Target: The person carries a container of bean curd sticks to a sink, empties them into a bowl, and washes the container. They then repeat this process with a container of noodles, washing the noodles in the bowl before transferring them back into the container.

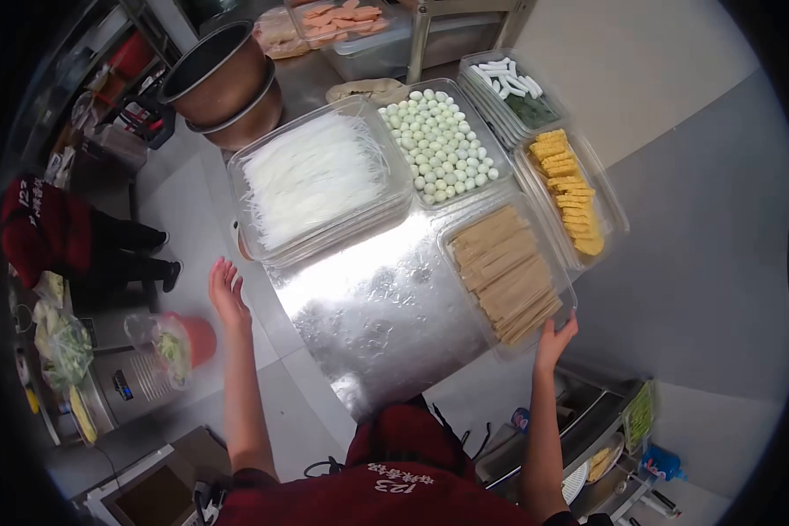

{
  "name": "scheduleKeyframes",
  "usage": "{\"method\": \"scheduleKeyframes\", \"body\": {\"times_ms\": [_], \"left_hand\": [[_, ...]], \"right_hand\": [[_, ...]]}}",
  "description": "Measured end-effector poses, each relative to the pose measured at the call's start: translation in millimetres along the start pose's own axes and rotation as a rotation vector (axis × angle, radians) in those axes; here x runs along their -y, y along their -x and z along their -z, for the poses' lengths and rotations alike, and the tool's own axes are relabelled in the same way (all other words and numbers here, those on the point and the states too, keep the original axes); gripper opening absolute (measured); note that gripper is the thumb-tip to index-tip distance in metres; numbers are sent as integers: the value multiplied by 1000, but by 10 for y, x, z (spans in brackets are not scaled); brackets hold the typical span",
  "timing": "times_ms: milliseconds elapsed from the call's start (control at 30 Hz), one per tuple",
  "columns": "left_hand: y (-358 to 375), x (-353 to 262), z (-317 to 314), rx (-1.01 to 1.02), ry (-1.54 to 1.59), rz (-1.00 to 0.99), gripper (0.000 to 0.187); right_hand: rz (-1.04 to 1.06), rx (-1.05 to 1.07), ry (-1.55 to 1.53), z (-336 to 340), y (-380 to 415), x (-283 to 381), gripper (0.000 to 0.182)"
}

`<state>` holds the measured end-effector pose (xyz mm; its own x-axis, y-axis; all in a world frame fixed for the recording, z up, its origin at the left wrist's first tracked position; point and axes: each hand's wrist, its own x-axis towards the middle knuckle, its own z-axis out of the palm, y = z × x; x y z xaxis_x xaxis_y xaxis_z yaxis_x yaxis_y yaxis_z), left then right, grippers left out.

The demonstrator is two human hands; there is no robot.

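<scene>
My right hand [556,342] is at the near right corner of a clear plastic tray [572,298], thumb and fingers around its edge. Flat, light brown strips [504,276], perhaps bean curd skin, lie in rows inside it. My left hand [229,296] hangs over the floor beyond the metal table's left edge, holding nothing, its fingers loosely extended. Nearest to it on the table is a stack of clear trays [324,250] topped with white noodle-like shreds [320,180]. Behind the brown strips, another tray holds small pale green eggs [438,145].
The metal table [368,307] carries a tray of yellow slices [570,197] and a tray of white sticks [508,77]. Large pots [219,79] stand at the back left. A person in dark red [48,228] is at the left, near a red bucket [197,340].
</scene>
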<state>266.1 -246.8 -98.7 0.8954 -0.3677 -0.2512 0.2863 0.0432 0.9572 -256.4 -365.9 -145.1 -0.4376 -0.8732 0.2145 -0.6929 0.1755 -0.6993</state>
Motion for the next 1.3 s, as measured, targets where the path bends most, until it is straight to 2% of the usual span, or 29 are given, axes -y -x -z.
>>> {"method": "scheduleKeyframes", "body": {"times_ms": [33,67,133,200,267,333,400,467,533,567,633,733,767,833,867,933,967,1033,1100,1167,1200,1233,1267,1300], "left_hand": [[-99,-110,-72,103,-1,107,36],[-170,-194,-151,101,-3,108,36],[-257,-304,-267,342,-222,167,38],[-373,-254,-250,334,-191,180,36],[-472,-210,-233,320,-166,197,34],[-594,-188,-221,381,-131,397,29],[-749,-184,-269,425,-153,436,27],[-852,-191,-319,464,-175,482,25],[-815,-242,-408,469,-312,312,26],[-751,-235,-420,463,-315,321,26],[-642,-236,-473,426,-275,159,31],[-595,-162,-516,327,-382,69,37],[-643,-120,-489,321,-382,70,37],[-868,-44,-471,387,-292,289,37],[-979,44,-492,386,-293,268,37],[-1044,167,-579,319,-165,91,34],[-990,133,-651,269,-141,123,31],[-1050,164,-608,225,-179,114,30],[-1101,198,-548,195,-230,107,30],[-791,-44,-578,137,-162,1,27],[-620,-164,-525,135,-161,14,27],[-436,-322,-460,180,-7,85,24],[-291,-480,-416,223,158,143,21],[-157,-606,-388,220,167,141,21]], "right_hand": [[34,113,-216,-59,43,255,45],[69,226,-435,-178,72,495,41],[79,470,-369,-450,138,877,35],[-3,578,-445,-719,227,1304,31],[50,716,-500,-1041,269,1508,30],[32,845,-644,-1285,298,1782,29],[5,899,-615,-1467,269,2097,32],[195,788,-499,-1620,194,2413,35],[223,703,-534,-1880,75,2549,38],[218,712,-528,-1882,51,2636,38],[-120,999,-509,-1856,-55,2818,43],[-83,1076,-425,-2002,-172,2806,46],[-81,1082,-424,-2087,-253,2782,46],[-204,1276,-438,-2273,-423,2870,48],[-191,1276,-456,-2315,-423,2968,48],[-140,1192,-314,-2393,-428,3093,47],[-129,1196,-318,-2444,-420,3094,47],[52,1010,-291,-2523,-322,3063,42],[38,1077,-334,-2501,-356,2983,38],[36,1131,-361,-2340,-400,3011,33],[-21,1181,-510,-2131,-361,3053,29],[-80,1227,-660,-1895,-306,3086,27],[-204,1249,-746,-1623,-252,3140,25],[-330,1267,-835,-1416,-195,3135,26]]}}
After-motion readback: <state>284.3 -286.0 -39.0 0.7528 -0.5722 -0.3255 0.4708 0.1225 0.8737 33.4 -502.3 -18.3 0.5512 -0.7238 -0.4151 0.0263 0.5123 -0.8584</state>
